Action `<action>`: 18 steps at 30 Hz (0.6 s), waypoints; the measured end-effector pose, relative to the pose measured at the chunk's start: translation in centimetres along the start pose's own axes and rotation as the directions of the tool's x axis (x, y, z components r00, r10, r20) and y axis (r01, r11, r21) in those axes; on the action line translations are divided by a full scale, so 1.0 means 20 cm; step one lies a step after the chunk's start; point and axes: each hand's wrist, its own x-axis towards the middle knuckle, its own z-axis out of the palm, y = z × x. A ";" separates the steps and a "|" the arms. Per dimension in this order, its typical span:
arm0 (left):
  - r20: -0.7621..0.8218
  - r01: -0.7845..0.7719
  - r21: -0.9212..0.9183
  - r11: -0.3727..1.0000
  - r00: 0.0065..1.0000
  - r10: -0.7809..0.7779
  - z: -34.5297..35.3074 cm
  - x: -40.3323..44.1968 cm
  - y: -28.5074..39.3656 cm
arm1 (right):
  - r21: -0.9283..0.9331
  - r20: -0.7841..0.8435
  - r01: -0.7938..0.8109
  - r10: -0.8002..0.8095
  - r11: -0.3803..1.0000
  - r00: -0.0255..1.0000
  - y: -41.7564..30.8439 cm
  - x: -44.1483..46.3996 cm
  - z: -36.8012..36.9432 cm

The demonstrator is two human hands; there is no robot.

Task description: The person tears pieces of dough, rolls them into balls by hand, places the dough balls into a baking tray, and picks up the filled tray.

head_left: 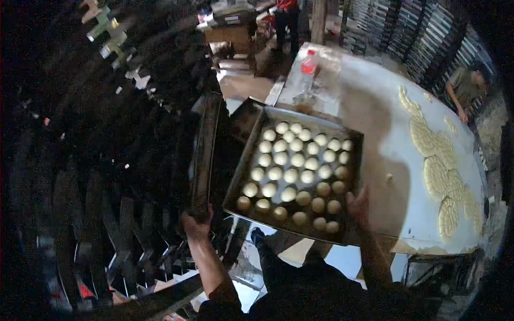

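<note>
Two edges pinched: left hand point(197, 224), dark panel point(203, 155); right hand point(359, 206), dough tray point(286, 227), beside open tabletop point(375, 115).

pale cream dough balls point(290, 175), dark tray point(241, 184), whitish tabletop point(396, 134), red-capped bottle point(309, 67) with red label

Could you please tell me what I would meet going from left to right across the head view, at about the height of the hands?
Left hand → tray of dough balls → lone small lump → patterned dough pieces.
</note>
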 end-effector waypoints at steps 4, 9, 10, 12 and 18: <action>-0.016 -0.016 -0.166 0.986 1.000 0.013 0.24 -0.60 0.16 | 0.581 -0.042 0.072 -0.059 0.811 0.997 -0.24 -0.09 0.00; 0.107 -0.390 -0.049 0.919 0.913 0.393 -0.24 -0.85 -0.24 | 0.885 0.009 0.034 -0.090 0.465 0.996 -0.16 -0.21 -0.22; 0.127 -0.444 -0.046 0.895 0.886 0.446 -0.41 -0.79 -0.36 | 0.910 0.010 0.041 -0.120 0.413 0.993 -0.16 -0.21 -0.24; 0.232 -0.577 0.075 0.813 0.803 0.548 -0.87 -0.51 -0.72 | 0.993 0.093 -0.087 -0.080 0.075 0.992 -0.19 -0.18 -0.26; 0.334 -0.270 0.014 0.963 0.909 0.250 -0.48 -0.73 -0.94 | 0.964 0.151 -0.108 0.166 -0.243 0.975 -0.29 -0.11 -0.27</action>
